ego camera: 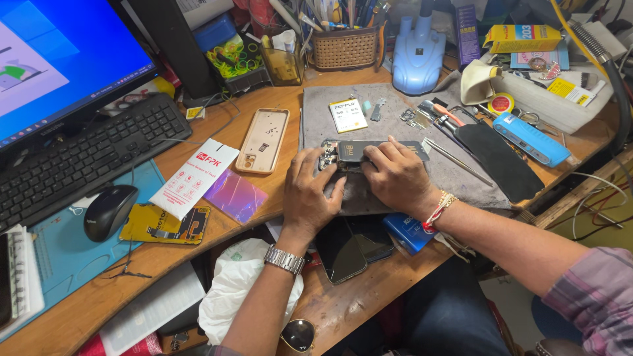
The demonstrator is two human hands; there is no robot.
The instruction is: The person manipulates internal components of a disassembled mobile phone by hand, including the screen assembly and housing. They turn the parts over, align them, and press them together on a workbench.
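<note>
Grey mat (395, 112) under both hands (313, 194) (395, 175); tweezers (455, 160) beside.

Phone-repair workshop: opened phone (356, 158), tweezers (455, 160), cluttered bench (343, 310).

— What carried the lot?
— A worn wooden desk (217, 105).
— Lying directly on it?
— Grey work mat (455, 175); black keyboard (79, 155); blue desk pad (72, 254) under a black mouse (109, 211); beige phone case (263, 140); white sachet (193, 178); iridescent film (235, 196); woven pen basket (343, 48).
</note>
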